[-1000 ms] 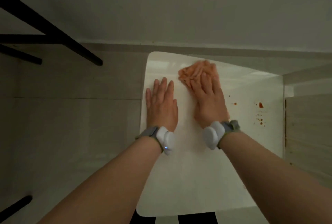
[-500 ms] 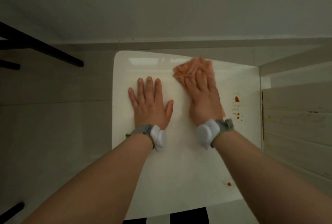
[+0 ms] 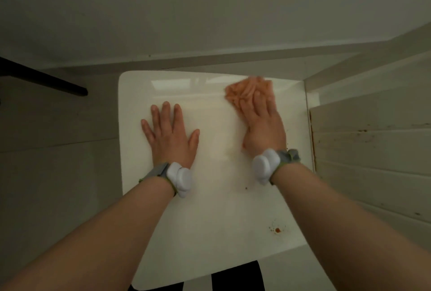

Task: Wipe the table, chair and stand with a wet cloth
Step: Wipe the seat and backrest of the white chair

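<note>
A small white square table (image 3: 210, 232) fills the middle of the head view. My left hand (image 3: 170, 136) lies flat on its left half, fingers straight and spread. My right hand (image 3: 263, 122) presses flat on an orange cloth (image 3: 242, 88) near the far right corner; the cloth bunches out past my fingertips and is partly hidden under the hand. A small red-brown stain (image 3: 277, 230) with specks sits near the front right of the top.
A pale wall runs behind the table. A white panelled piece (image 3: 373, 162) stands tight against the table's right edge. A dark bar (image 3: 44, 78) juts in at the left above the tiled floor. A black-and-white striped thing (image 3: 235, 279) shows below the table's front edge.
My right hand has slid the cloth rightward toward the far right corner, over where red specks showed before. My left hand stayed flat, fingers more spread. The view has shifted right.
</note>
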Demonstrator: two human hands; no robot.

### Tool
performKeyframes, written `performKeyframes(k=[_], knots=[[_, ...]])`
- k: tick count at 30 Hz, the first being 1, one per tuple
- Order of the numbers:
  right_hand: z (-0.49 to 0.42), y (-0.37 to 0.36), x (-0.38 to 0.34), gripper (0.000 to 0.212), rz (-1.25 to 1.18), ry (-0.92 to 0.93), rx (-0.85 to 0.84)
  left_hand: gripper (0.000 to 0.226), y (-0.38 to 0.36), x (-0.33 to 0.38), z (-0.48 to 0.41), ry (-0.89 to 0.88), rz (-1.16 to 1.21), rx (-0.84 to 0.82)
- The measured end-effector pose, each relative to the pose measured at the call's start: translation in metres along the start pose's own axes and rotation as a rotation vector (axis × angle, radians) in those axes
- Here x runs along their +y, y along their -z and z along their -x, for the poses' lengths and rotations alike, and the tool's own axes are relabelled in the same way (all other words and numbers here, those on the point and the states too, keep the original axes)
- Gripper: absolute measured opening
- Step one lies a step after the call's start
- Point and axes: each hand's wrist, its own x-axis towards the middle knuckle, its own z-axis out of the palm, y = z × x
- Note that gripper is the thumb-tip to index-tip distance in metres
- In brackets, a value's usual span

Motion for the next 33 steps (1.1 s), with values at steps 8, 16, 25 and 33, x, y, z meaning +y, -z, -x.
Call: performKeyframes(k=[8,16,25,33], knots=[[0.044,0.021,0.035,0.085,0.137,-0.365,-0.088,0.061,-0.010,0.043,0.013,-0.165,0.076,-0.040],[-0.007,0.039,0.036,0.100,0.059,-0.476,-0.164,0.062,-0.016,0.041,0.014,-0.187,0.111,-0.018],[0.096,0.043,0.009,0.063,-0.121,-0.515,0.057,0.067,-0.016,0.040,0.016,-0.202,0.142,-0.003],[0.029,0.041,0.029,0.097,0.225,-0.326,-0.161,0.069,-0.017,0.039,0.016,-0.200,0.128,0.019]])
